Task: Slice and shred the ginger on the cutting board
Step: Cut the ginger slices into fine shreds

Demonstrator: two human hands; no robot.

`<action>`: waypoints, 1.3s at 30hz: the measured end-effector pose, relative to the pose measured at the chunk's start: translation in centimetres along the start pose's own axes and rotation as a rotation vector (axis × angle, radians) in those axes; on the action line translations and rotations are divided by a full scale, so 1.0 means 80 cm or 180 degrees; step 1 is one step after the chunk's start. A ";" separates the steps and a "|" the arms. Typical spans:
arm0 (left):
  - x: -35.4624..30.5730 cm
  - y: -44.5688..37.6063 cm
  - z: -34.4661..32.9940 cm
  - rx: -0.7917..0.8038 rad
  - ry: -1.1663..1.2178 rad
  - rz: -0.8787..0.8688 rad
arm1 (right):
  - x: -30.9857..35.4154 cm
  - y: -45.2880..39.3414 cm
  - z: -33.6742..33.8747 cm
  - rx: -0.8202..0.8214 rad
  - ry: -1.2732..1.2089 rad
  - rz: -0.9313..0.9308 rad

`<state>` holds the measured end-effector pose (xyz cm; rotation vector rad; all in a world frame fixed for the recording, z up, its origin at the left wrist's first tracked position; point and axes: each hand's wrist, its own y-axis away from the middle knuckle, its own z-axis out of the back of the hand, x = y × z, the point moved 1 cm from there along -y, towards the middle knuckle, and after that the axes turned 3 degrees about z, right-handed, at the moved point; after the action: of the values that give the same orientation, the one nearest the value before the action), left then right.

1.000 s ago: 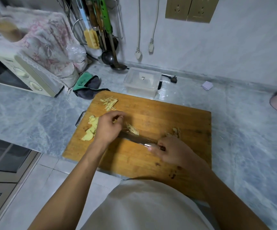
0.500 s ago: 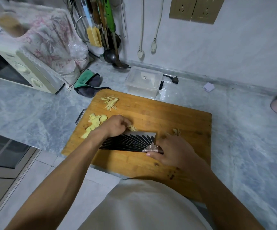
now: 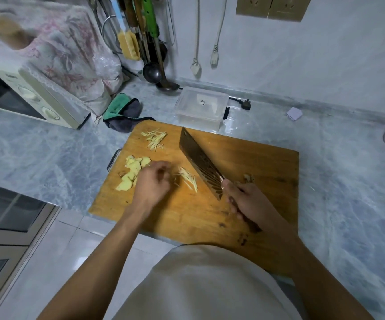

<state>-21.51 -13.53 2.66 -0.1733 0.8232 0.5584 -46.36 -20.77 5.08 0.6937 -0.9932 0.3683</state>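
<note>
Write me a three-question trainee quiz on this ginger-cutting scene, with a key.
1. True or false: the right hand grips the knife.
2. What lies on the cutting board directly left of the left hand? A. ginger slices B. a spoon C. a lid
3. Fill in: the far-left corner of the board holds a small pile of ginger ____.

Key
1. True.
2. A, the ginger slices.
3. Shreds.

Dim, cool indoor light; wide-angle edge warping, motion-blurred hands [image 3: 151, 183].
</note>
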 end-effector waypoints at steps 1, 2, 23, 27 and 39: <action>0.005 -0.003 -0.011 0.0395 -0.0298 0.0182 | 0.003 -0.003 0.000 -0.0064 -0.0045 -0.0012; 0.007 -0.006 -0.022 0.0701 -0.0679 0.0311 | 0.006 -0.005 0.001 -0.0112 -0.0084 -0.0034; 0.014 -0.108 -0.026 0.1086 -0.1150 -0.0271 | 0.022 -0.038 0.012 -0.0007 -0.0210 -0.0110; 0.027 -0.144 0.001 0.0722 -0.1250 0.0071 | 0.034 -0.049 0.018 0.0022 -0.0074 0.0013; 0.025 -0.073 -0.012 0.0787 -0.0459 -0.0835 | 0.030 -0.048 0.019 -0.0038 0.0081 0.0060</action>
<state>-17.90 -18.00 0.20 -0.0127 0.7085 0.2167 -43.85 -24.70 6.33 0.6680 -0.9778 0.3865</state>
